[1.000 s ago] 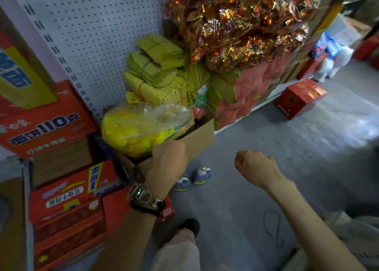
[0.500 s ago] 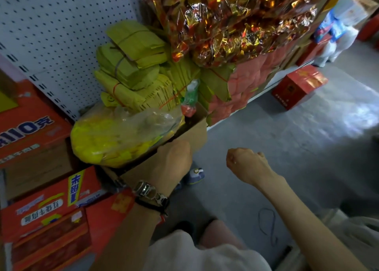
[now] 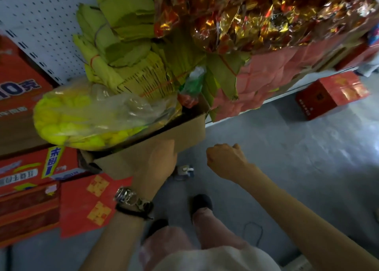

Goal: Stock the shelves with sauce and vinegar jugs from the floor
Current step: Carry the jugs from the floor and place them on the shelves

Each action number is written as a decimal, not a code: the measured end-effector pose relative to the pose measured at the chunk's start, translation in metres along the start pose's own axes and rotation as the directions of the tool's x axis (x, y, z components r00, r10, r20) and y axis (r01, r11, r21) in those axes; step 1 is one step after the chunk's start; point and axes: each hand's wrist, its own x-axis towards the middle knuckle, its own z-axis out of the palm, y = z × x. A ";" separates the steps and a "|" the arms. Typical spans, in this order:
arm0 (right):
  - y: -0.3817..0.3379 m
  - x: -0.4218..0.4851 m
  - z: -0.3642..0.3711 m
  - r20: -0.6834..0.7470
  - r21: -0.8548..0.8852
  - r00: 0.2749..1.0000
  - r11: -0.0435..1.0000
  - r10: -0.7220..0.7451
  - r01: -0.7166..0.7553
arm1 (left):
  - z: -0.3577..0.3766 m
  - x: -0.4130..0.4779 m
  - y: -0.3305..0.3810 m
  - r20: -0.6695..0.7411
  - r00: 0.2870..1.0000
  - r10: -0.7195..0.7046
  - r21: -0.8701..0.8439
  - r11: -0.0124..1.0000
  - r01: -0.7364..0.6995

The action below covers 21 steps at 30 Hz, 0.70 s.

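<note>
Behind L hand (image 3: 158, 162), prob. jug (image 3: 184, 170), R hand (image 3: 223, 160) fisted

The cardboard box (image 3: 164, 133) is plain brown; the bag (image 3: 86, 118) is clear over bright yellow; the paper bundles (image 3: 123, 45) are yellow-green, tied with red string; the foil packs (image 3: 246, 14) glitter red and gold; the pegboard (image 3: 41, 14) is white, dotted with holes; the floor (image 3: 287, 147) is grey; my watch (image 3: 126, 195) is silver; the jug (image 3: 185, 170) is pale with blue.
</note>
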 end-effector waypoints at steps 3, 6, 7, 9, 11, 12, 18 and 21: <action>0.014 0.027 0.018 0.048 -0.028 0.998 0.999 -0.034 0.036 | 0.022 0.016 -0.007 -0.131 0.991 -0.030 0.066 0.997 0.039; 0.024 0.057 0.048 0.022 -0.031 0.997 0.997 -0.074 0.074 | 0.049 0.039 -0.017 -0.161 0.987 0.014 0.104 0.995 0.002; 0.027 0.069 0.059 0.008 -0.016 0.997 0.997 -0.078 0.078 | 0.062 0.052 -0.022 -0.158 0.987 0.010 0.091 0.996 0.005; 0.030 0.094 0.082 0.045 0.002 0.997 0.998 -0.061 0.060 | 0.090 0.075 -0.035 -0.115 0.993 -0.006 0.055 0.998 0.012; 0.034 0.120 0.110 0.088 0.001 0.994 0.998 -0.063 0.064 | 0.121 0.094 -0.051 -0.064 0.998 -0.028 0.047 0.998 0.031; 0.036 0.132 0.126 0.097 -0.007 0.994 0.998 -0.056 0.057 | 0.136 0.102 -0.059 -0.045 0.998 -0.037 0.070 0.997 0.040; 0.051 0.207 0.217 0.115 -0.018 0.993 0.999 -0.031 0.033 | 0.223 0.157 -0.102 -0.025 0.996 -0.087 0.245 0.965 0.091; 0.054 0.236 0.248 0.098 -0.021 0.994 0.999 -0.045 0.047 | 0.256 0.183 -0.118 -0.016 0.995 -0.101 0.295 0.950 0.101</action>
